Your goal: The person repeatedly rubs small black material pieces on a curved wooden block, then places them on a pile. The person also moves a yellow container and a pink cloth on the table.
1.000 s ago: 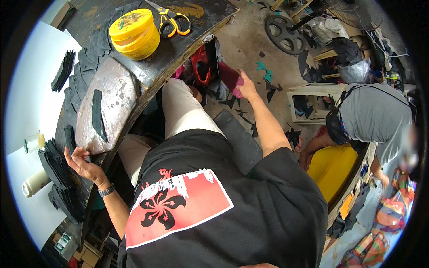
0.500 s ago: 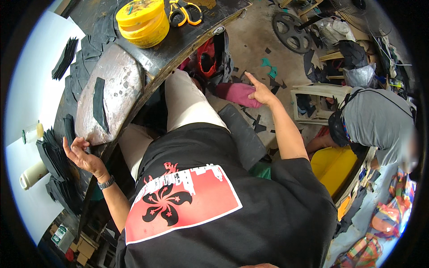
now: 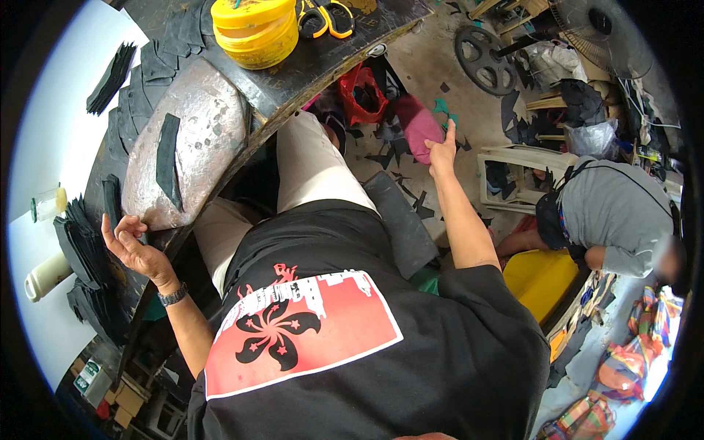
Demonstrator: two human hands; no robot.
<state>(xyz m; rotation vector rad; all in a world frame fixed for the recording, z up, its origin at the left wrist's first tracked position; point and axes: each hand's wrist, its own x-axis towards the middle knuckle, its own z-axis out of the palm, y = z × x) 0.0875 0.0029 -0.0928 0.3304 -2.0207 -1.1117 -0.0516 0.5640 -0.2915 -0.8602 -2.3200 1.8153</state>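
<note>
My right hand (image 3: 441, 155), reaching out past my knee over the floor, grips the near end of a flat maroon piece (image 3: 421, 130), with the index finger stretched out. The piece looks like cloth or soft sheet and is partly blurred. At the near edge of the workbench my left hand (image 3: 132, 246) is open, fingers apart and part bent, holding nothing. Beside it lies a worn, pale brown slab (image 3: 213, 110). On the slab rests a narrow black strip (image 3: 168, 158), untouched by either hand.
On the workbench stand a yellow tub (image 3: 255, 37), orange-handled scissors (image 3: 326, 18) and stacks of black pieces (image 3: 82, 246). Dark scraps (image 3: 400, 147) litter the floor. To the right are a pale frame stool (image 3: 502, 176), a fan (image 3: 598, 29) and another person in grey (image 3: 616, 209).
My right hand has turned, and the maroon piece has swung up and to the right, now more upright. The left hand has barely moved. The view has shifted slightly.
</note>
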